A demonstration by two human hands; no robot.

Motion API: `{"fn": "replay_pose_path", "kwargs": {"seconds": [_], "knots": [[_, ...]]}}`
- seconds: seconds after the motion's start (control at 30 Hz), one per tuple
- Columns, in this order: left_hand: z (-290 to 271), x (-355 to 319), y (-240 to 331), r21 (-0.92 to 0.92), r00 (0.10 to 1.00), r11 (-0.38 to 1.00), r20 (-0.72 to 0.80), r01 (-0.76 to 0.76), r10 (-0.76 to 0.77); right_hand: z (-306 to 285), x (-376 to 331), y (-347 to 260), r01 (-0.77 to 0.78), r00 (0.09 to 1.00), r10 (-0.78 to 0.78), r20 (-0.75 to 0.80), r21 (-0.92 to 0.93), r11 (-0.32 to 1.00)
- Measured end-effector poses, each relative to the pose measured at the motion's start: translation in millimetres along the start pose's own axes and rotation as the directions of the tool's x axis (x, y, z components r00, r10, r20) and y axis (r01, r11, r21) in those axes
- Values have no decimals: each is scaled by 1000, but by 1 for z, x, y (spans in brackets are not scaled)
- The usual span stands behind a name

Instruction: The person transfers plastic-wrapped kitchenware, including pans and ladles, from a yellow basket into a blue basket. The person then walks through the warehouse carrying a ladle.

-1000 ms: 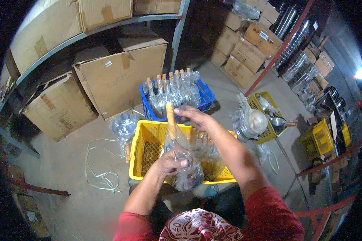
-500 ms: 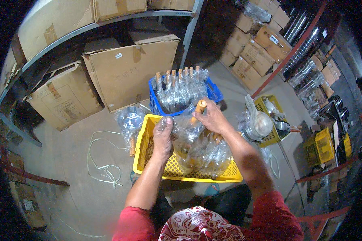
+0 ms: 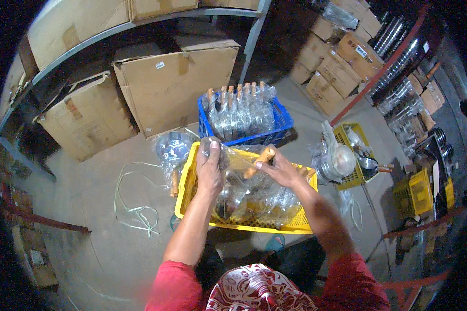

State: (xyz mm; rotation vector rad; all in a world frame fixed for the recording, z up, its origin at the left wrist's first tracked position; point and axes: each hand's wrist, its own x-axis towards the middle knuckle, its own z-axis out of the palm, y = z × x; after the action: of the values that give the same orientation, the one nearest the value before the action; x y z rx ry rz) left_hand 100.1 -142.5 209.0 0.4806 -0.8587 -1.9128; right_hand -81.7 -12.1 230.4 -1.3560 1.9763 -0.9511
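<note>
Both hands grip one plastic-wrapped utensil [image 3: 241,168] over the yellow crate [image 3: 192,181]: left hand [image 3: 210,168] on wrap, right hand [image 3: 279,168] at wooden handle; I reckon slick film could slip.

Both forearms reach forward, bare below red sleeves. The left hand [image 3: 210,168] is curled closed, knuckles up; the right hand [image 3: 279,168] pinches shut.

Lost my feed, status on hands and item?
Left hand and right hand both grip plastic-wrapped pan, wooden handle rightward. Held over yellow crate. Nothing in the way.
</note>
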Motion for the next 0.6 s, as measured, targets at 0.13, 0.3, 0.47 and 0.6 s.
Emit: {"fn": "replay_pose_path", "kwargs": {"seconds": [0.13,0.3,0.47,0.6], "knots": [[-2,1,3,20,999,999,8,35,-35,14,-25,23,-51,999,51,-6,-211,976],[-12,7,7,156,1000,988,-12,22,-20,-5,-34,41,-24,1000,5,-31,-661,750],[-14,9,5,271,998,960,42,-65,56,-20,-25,27,-139,987,161,-10,-555,820],[-12,9,7,276,1000,961,22,1,-8,-25,-10,13,-50,991,107,76,-534,844]]}}
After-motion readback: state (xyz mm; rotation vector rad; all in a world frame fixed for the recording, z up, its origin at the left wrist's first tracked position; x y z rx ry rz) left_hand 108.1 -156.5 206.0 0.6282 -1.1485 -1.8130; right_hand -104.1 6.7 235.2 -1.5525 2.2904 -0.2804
